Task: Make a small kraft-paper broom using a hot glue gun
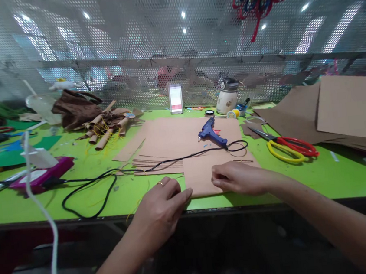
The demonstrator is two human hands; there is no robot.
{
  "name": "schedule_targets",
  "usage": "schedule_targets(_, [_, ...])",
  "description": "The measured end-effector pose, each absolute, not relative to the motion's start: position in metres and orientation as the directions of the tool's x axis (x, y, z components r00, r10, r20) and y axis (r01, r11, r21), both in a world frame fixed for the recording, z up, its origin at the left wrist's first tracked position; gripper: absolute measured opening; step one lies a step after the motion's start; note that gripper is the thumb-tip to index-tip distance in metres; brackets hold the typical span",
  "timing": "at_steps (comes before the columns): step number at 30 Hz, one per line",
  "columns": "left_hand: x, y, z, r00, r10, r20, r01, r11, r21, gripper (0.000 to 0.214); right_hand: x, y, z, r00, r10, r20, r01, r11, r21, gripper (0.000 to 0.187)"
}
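A folded piece of brown kraft paper (200, 174) lies at the front edge of the green table, its fold towards me. My left hand (164, 204), a ring on one finger, has its fingers curled and grips the paper's near left corner. On top of the paper rests my right hand (239, 177), closed like a fist with the knuckles pressed down; I see nothing in it. Just beyond, a blue glue gun (213, 133) lies on a stack of brown paper sheets (166, 138). Its black cord (172, 160) crosses the stack to the left.
Scissors with red and yellow handles (289, 147) lie on the right, beside large brown sheets (353, 106). At left are a purple power strip (43, 175) and rolled paper pieces (105, 127). A phone (175, 99) and a white flask (226, 99) stand at the back.
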State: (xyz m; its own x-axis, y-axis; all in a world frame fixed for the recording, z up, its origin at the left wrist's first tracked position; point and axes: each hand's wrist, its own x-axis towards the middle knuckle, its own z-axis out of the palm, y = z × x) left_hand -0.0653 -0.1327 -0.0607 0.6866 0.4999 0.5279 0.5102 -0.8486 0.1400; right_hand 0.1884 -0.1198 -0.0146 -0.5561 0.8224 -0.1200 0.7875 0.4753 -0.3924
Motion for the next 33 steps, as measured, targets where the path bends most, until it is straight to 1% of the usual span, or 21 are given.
schedule_targets(4, [-0.066, -0.132, -0.062, 0.679, 0.500, 0.538, 0.508, -0.849, 0.148, 0.025, 0.193, -0.122, -0.022, -0.544, 0.837, -0.056, 0.769, 0.471, -0.432, 0.013])
schedule_targets(7, [-0.066, -0.134, -0.062, 0.666, 0.518, 0.536, 0.511, -0.841, 0.177, 0.024, 0.197, -0.130, -0.028, -0.507, 0.861, 0.031, 0.716, 0.441, -0.541, 0.013])
schedule_targets(9, [-0.066, -0.135, -0.062, 0.655, 0.535, 0.534, 0.519, -0.832, 0.196, 0.023, 0.200, -0.138, -0.033, -0.477, 0.872, 0.109, 0.664, 0.439, -0.605, 0.019])
schedule_targets(12, [-0.064, -0.135, -0.061, 0.644, 0.550, 0.532, 0.530, -0.822, 0.209, 0.022, 0.207, -0.148, -0.039, -0.448, 0.862, 0.237, 0.610, 0.489, -0.624, 0.022])
schedule_targets(14, [-0.064, -0.134, -0.060, 0.635, 0.557, 0.535, 0.537, -0.816, 0.212, 0.021, 0.211, -0.151, -0.042, -0.459, 0.845, 0.276, 0.587, 0.521, -0.620, 0.020])
schedule_targets(16, [-0.063, -0.133, -0.060, 0.626, 0.567, 0.536, 0.545, -0.809, 0.219, 0.020, 0.216, -0.151, -0.043, -0.479, 0.836, 0.267, 0.579, 0.529, -0.620, 0.021])
schedule_targets(18, [-0.063, -0.131, -0.061, 0.620, 0.572, 0.537, 0.548, -0.805, 0.225, 0.019, 0.218, -0.148, -0.039, -0.491, 0.840, 0.229, 0.602, 0.518, -0.608, 0.023])
schedule_targets(23, [-0.063, -0.130, -0.064, 0.628, 0.561, 0.540, 0.538, -0.814, 0.220, 0.018, 0.206, -0.133, -0.018, -0.496, 0.867, 0.047, 0.723, 0.442, -0.530, 0.031])
schedule_targets(26, [-0.064, -0.130, -0.064, 0.623, 0.558, 0.547, 0.536, -0.815, 0.221, 0.018, 0.187, -0.123, -0.009, -0.529, 0.847, -0.052, 0.690, 0.394, -0.607, 0.031])
schedule_targets(28, [-0.064, -0.130, -0.064, 0.619, 0.562, 0.548, 0.540, -0.812, 0.223, 0.017, 0.177, -0.120, -0.010, -0.505, 0.857, -0.099, 0.666, 0.314, -0.677, 0.026])
schedule_targets(31, [-0.064, -0.130, -0.064, 0.625, 0.564, 0.540, 0.542, -0.811, 0.219, 0.018, 0.173, -0.119, -0.018, -0.448, 0.889, -0.100, 0.619, 0.227, -0.752, 0.022])
schedule_targets(33, [-0.064, -0.130, -0.064, 0.630, 0.563, 0.535, 0.542, -0.812, 0.217, 0.018, 0.176, -0.121, -0.024, -0.438, 0.895, -0.082, 0.603, 0.225, -0.765, 0.022])
